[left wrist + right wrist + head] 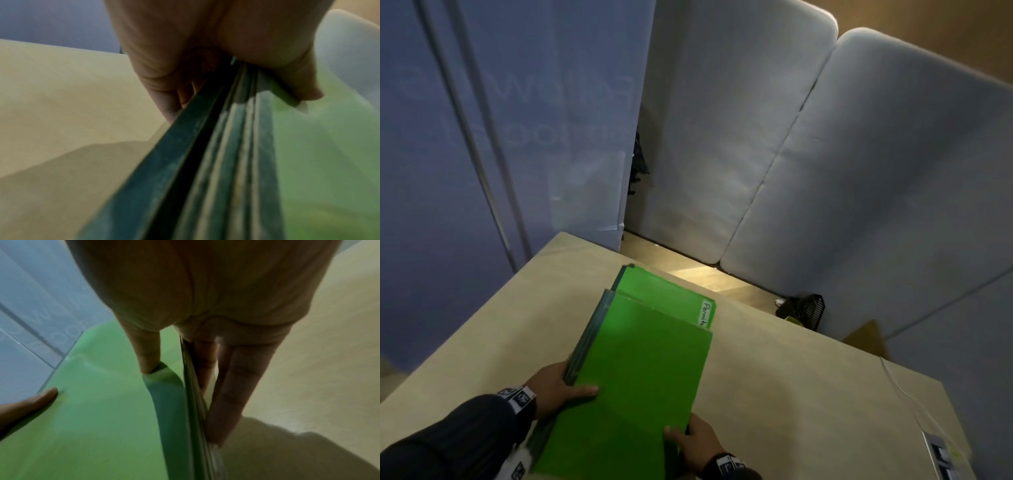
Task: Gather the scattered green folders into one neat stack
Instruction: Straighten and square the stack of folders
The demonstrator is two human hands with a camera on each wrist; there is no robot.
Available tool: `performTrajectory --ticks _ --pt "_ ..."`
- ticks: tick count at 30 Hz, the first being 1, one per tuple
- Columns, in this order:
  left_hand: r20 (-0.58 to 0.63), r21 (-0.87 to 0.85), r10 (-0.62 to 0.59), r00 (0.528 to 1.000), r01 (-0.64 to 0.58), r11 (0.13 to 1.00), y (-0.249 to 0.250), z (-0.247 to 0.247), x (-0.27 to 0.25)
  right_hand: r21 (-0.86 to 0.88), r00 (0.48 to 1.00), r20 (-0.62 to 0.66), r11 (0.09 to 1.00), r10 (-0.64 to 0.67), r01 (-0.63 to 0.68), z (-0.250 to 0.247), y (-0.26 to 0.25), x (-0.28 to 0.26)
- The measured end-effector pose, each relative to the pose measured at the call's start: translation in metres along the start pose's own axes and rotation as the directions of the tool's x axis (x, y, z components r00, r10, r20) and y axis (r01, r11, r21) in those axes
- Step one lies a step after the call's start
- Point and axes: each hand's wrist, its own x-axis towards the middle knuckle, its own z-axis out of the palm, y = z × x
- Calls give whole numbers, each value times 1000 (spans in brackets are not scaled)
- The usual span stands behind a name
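Several green folders [640,370] are bunched together above the beige table [791,394], tilted with their far end low. One folder sticks out at the far end and shows a white tab reading "Permits" [705,313]. My left hand [561,390] grips the bunch at its left edge, thumb on top. The left wrist view shows the folder edges [226,154] pinched in that hand [205,65]. My right hand [690,442] holds the near right corner, thumb on the top folder. In the right wrist view my fingers [226,394] lie under the folders [102,418].
A blue-grey panel [482,137] stands behind the table on the left and grey cushions [859,171] on the right. A black mesh basket [804,310] sits on the floor past the table's far edge. A white cable [904,394] and a tagged item [941,459] lie at the right.
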Motion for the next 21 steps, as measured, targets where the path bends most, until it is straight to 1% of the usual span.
performTrajectory --ticks 2,3,5,7,8,10,12,16,19,21 --pt "-26 25 -65 998 65 998 -5 0 5 -19 999 30 999 33 -32 7 -6 3" --pt "-21 44 -98 995 99 994 -7 1 8 -31 998 38 998 51 -50 10 -7 5" --pt "42 107 -172 984 167 980 -8 4 8 -78 997 27 994 78 -76 19 -4 12" --pt "92 148 -218 971 203 968 -14 11 10 -102 996 34 991 87 -83 27 5 23" --pt "103 161 -216 971 198 967 -19 14 12 -102 994 57 991 88 -82 30 9 27" --pt "75 164 -198 977 184 969 -30 19 16 -102 994 80 993 75 -67 34 16 34" --pt "55 155 -205 977 195 969 -32 21 17 -90 996 46 994 70 -66 33 6 17" --pt "37 122 -209 977 203 972 -26 27 17 -48 998 11 997 68 -68 33 5 11" --pt "24 122 -220 975 216 969 -24 36 18 -52 998 -26 997 56 -57 32 17 23" --pt "14 97 -230 973 228 969 -20 43 15 -71 995 -61 994 82 -86 32 30 31"
